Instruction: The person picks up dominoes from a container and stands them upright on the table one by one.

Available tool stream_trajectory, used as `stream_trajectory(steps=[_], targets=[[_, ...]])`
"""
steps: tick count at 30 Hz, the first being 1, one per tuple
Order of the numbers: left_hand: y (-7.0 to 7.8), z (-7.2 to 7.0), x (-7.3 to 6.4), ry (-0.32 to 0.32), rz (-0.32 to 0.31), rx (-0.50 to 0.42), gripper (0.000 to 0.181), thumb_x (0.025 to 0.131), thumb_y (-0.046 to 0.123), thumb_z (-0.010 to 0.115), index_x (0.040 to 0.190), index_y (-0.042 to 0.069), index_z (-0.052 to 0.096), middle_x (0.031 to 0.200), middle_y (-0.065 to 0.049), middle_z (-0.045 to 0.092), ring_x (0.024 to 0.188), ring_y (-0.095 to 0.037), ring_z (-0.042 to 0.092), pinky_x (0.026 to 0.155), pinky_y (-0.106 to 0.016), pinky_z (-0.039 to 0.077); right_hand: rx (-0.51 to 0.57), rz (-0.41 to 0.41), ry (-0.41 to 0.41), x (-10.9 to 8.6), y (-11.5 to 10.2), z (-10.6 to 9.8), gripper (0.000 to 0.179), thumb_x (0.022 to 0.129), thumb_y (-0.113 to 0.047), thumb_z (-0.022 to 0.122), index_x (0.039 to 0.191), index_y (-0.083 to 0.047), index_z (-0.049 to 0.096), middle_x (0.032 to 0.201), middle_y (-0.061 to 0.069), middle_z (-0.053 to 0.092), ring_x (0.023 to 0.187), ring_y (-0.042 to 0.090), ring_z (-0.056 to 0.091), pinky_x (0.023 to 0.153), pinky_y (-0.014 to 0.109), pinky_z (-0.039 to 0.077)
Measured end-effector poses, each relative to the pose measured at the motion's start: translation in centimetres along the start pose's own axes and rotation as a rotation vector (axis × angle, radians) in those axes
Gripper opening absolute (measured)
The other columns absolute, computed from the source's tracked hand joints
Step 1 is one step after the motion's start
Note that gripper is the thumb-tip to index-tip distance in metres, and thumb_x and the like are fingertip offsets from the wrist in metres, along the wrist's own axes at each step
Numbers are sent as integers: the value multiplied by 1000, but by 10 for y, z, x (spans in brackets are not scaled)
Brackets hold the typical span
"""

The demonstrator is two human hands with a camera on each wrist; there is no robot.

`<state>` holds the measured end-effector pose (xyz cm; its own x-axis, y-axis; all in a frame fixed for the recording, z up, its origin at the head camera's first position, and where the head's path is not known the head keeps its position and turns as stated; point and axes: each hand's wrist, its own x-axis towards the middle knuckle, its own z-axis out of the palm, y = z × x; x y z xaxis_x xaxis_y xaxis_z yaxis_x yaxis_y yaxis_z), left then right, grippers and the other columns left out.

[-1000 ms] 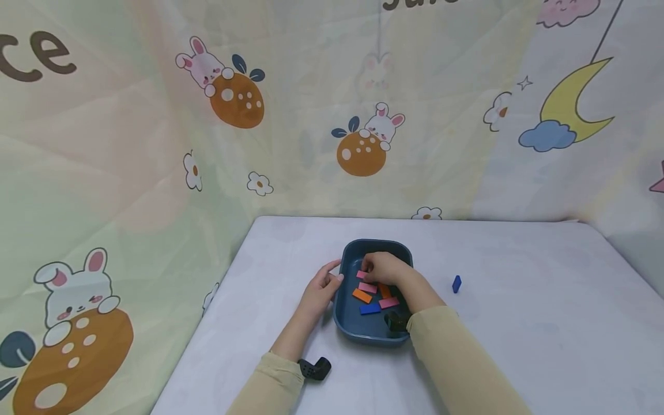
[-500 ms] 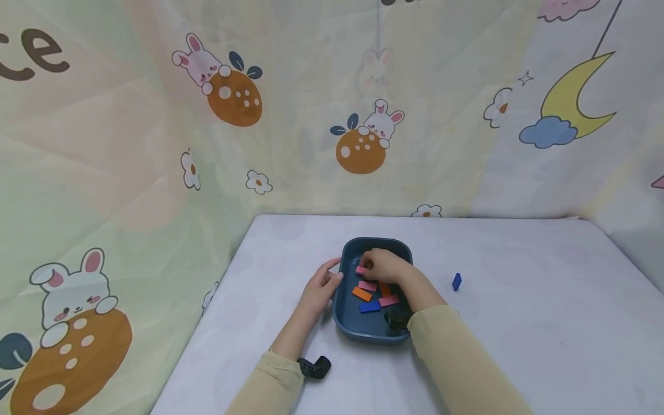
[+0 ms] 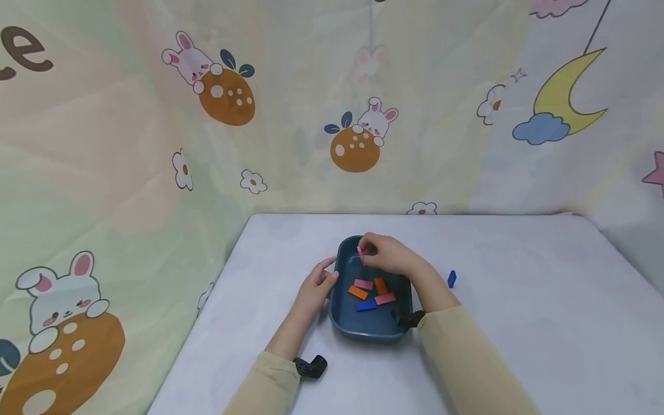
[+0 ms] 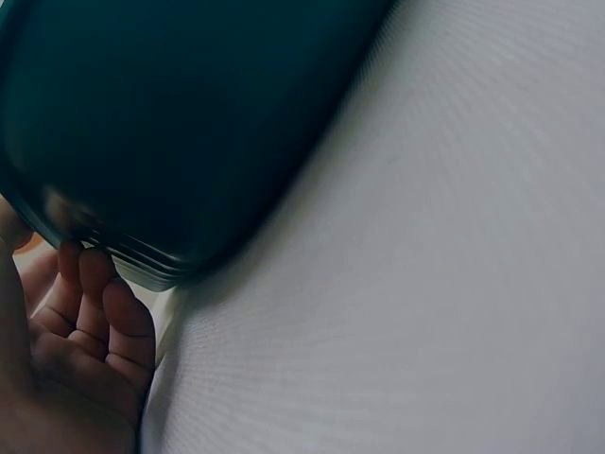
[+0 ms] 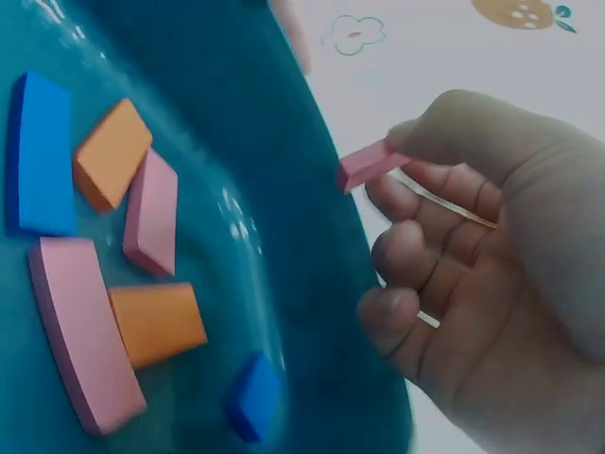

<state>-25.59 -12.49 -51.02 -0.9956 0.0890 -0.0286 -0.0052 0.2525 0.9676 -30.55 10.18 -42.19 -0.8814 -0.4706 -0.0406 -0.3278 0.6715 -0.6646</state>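
Note:
A dark blue tray stands on the white-covered table, with several pink, orange and blue blocks lying in it, among them an orange block and a blue block. My left hand holds the tray's left rim, thumb at the edge; in the left wrist view its fingers lie curled against the outer wall. Above the far part of the tray, my right hand pinches a small pink block between thumb and index finger. Its other fingers are loosely curled.
A single blue block stands on the table to the right of the tray. Another blue block shows near the tray wall in the right wrist view. Behind the table hangs a printed cloth.
My right hand has lifted the pink block from the tray floor and moved up toward the far rim. My left hand stays at the tray's edge. The head view has shifted slightly.

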Motion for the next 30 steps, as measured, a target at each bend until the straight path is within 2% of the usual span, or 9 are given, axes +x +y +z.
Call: stream_trajectory(steps=[8,14,23,30], targets=[[0,-3,-1,9,-15,-1,46,93,50,62,137,40,53,89,-4,62,76,-21,56,69,-29,48,57,-41,46,-21,0,-24,25,91,-25,68,113,-16,58,99,2,65,90,21,59,77,34,55],[1,1,-2,13,-15,1,45,93,51,62,137,42,53,90,-4,62,76,-22,57,69,-30,48,87,-52,77,-47,16,-45,21,92,-24,69,110,-20,57,95,5,62,82,22,57,70,33,50],[1,1,-3,9,-24,-5,47,92,53,62,137,43,52,91,-4,62,76,-21,57,68,-30,48,63,19,147,-83,52,-66,20,95,-24,65,113,-20,58,94,5,63,85,22,56,69,33,48],[2,0,-3,6,-23,1,46,93,51,61,137,43,52,89,-4,61,74,-21,56,64,-29,46,63,59,181,-109,71,-78,20,96,-21,63,115,-19,56,101,6,66,88,26,60,72,32,50]])
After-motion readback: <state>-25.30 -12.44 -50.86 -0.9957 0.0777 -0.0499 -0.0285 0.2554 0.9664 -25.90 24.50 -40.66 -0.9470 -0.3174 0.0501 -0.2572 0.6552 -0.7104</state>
